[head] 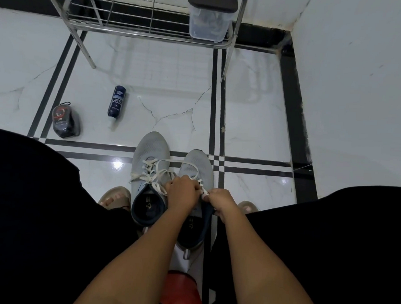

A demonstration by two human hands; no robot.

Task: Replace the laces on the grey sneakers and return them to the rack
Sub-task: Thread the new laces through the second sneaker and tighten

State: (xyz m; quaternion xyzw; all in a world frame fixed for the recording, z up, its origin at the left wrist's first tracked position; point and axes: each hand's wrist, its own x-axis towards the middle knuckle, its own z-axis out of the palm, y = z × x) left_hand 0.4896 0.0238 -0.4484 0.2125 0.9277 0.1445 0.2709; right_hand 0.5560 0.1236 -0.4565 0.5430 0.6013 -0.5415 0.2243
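Here, both my hands were low over the right sneaker, which stood on the floor between my feet, touching the left sneaker beside it. My left hand had its fingers curled over the lace at the top eyelets, and my right hand pinched the lace end just beside it; the two hands were almost touching. The long axis of both sneakers ran straight away from me, toes pointing toward the rack, heels near my knees. So the lace lay directly under my grip, and the right hand was the nearer one to its free end.

The sneakers were light grey mesh with dark blue collars. The left one already had its white lace through the eyelets, loose and not tied. On the right one I could see only a few crossings, because my hands covered the rest. I judged the lacing of this sneaker was near its end, and the rack was well apart, ahead of the toes.
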